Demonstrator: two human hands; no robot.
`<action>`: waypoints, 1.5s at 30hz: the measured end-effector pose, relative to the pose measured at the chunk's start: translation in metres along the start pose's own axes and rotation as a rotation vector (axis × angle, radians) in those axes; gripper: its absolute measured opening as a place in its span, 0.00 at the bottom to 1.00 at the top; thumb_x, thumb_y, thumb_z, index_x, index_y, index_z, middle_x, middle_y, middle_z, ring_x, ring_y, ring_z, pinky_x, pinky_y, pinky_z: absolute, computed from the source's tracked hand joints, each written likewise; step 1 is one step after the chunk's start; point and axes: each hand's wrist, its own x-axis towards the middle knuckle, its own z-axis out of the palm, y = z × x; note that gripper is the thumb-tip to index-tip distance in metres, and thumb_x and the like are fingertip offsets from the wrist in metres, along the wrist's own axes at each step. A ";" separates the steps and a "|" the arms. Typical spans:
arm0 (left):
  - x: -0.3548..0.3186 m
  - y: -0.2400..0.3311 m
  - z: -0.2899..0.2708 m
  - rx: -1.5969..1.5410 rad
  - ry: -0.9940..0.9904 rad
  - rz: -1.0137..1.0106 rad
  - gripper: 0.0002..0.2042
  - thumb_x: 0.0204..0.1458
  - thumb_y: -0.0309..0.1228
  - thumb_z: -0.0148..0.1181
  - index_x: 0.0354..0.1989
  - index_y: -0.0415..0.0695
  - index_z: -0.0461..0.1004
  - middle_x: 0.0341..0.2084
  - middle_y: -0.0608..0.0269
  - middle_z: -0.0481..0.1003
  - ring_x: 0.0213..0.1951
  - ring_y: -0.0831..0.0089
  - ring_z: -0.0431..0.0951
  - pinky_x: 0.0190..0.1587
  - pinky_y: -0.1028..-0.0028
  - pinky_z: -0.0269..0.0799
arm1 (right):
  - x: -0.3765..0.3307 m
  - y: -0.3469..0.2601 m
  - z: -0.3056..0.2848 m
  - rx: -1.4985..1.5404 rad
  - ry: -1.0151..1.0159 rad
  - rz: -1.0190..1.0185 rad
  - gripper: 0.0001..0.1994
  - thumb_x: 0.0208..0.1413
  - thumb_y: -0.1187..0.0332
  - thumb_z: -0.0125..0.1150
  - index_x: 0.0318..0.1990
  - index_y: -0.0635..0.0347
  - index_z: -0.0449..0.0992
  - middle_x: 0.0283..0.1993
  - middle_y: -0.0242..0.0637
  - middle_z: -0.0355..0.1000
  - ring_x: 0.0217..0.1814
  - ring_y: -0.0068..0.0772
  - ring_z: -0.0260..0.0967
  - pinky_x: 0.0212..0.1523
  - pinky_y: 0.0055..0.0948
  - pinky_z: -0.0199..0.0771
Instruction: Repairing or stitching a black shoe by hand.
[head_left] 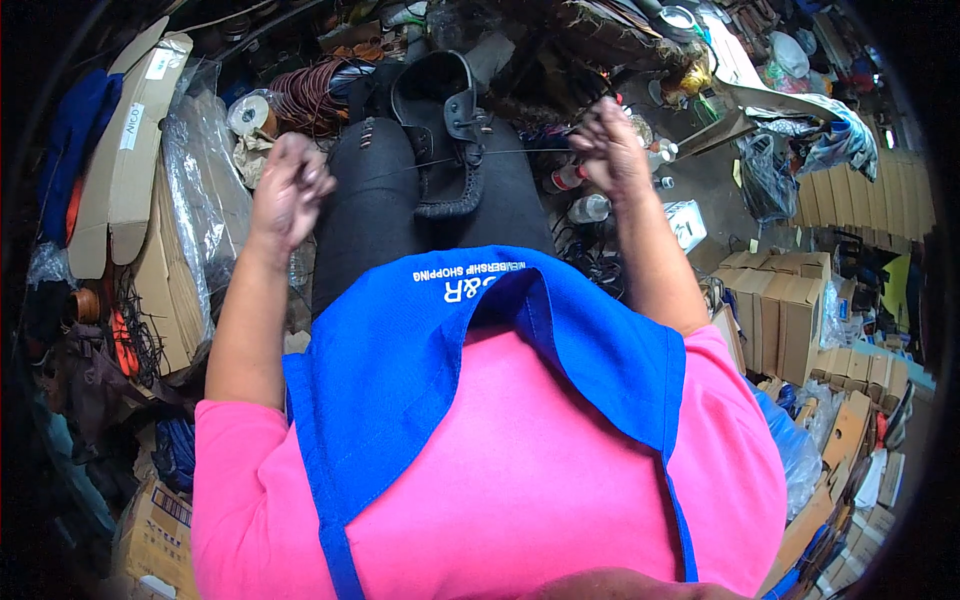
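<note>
Shoe (447, 130): black, stitched rim, lying on the person's lap between the knees, toe toward the body, opening toward the far clutter.

Thread (520, 152): thin, dark, drawn taut from the shoe's side out to each hand, running roughly level across the lap.

Left hand (290, 185): raised over the left thigh, fingers curled in tight; it has the thread's left end, though the grip itself is too small to make out.

Right hand (610, 150): raised beyond the right knee, fingers bunched and pinched on the thread's right end.

Apron (420, 350): blue, over a pink shirt (520, 470), covering the near part of the lap.

Trousers (375, 200): dark, carrying the shoe.

Cardboard boxes (140, 150): flattened and stacked at the left, with clear plastic sheet (200, 170) beside them.

Wire coil (310, 95): reddish-brown, beyond the left knee.

Small boxes (780, 310): brown, ranked at the right.

Bottles (585, 205): near the right knee, on the floor.
</note>
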 end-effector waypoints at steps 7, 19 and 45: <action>0.008 0.003 0.016 0.844 0.341 0.046 0.09 0.54 0.35 0.57 0.38 0.43 0.72 0.26 0.70 0.70 0.25 0.85 0.65 0.29 0.84 0.60 | -0.006 -0.022 -0.043 -0.905 -0.145 -0.191 0.12 0.57 0.64 0.57 0.44 0.60 0.74 0.40 0.29 0.71 0.42 0.20 0.66 0.43 0.21 0.66; 0.103 -0.045 0.088 1.450 -0.251 0.137 0.24 0.35 0.36 0.71 0.43 0.40 0.72 0.39 0.54 0.73 0.44 0.60 0.74 0.48 0.69 0.68 | 0.009 0.020 0.033 -1.285 -0.670 -0.342 0.06 0.44 0.74 0.65 0.33 0.57 0.79 0.33 0.32 0.72 0.39 0.27 0.70 0.42 0.26 0.70; 0.106 -0.040 0.089 1.512 -0.620 -0.076 0.10 0.44 0.25 0.63 0.37 0.43 0.79 0.34 0.58 0.71 0.41 0.61 0.73 0.46 0.69 0.68 | -0.020 0.010 0.052 -1.596 -0.818 -0.664 0.11 0.44 0.76 0.59 0.36 0.51 0.80 0.34 0.39 0.68 0.39 0.41 0.69 0.38 0.34 0.70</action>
